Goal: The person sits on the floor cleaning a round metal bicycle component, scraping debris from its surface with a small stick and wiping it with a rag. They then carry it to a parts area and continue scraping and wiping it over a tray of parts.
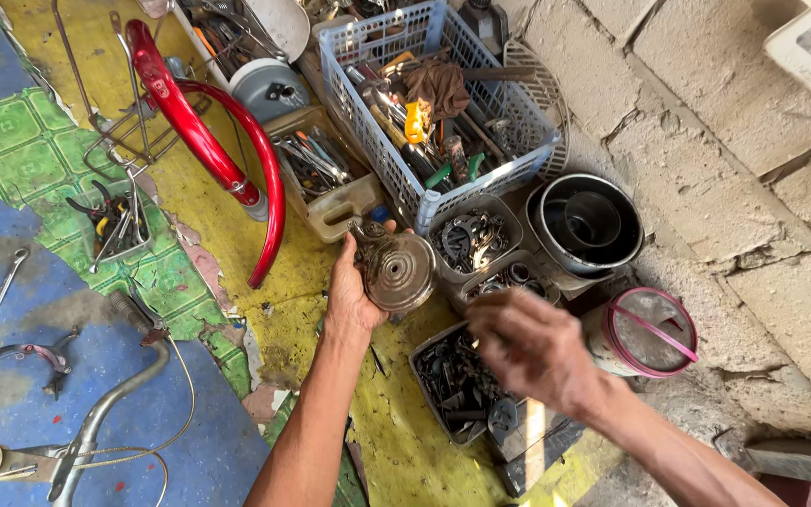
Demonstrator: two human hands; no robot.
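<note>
Patchwork floor covering in yellow, green and blue lies against a rough block wall [706, 141], and parts bins crowd the strip between them. The left hand [354, 296] grips a rusty round hub part [396, 270] from its left edge, fingers curled behind it and thumb on the rim, so the domed face tilts up toward the camera for a clear look. It hangs just above the floor, in front of a blue basket [443, 103] of tools. The right hand [532, 347] hovers over a dark tray [457, 380] of small metal pieces; it is blurred, the fingers drawn loosely together, and I cannot tell whether they pinch anything. Two small tubs [481, 249] of bearings and rings sit just beyond it, close enough to pick from without reaching. A black pot [586, 225] and a pink-rimmed can [645, 330] stand by the wall. A red frame [208, 141] curves across the floor to the left, a wrench [0, 293] and a handlebar [114, 394] lie well apart on the blue patch.
</note>
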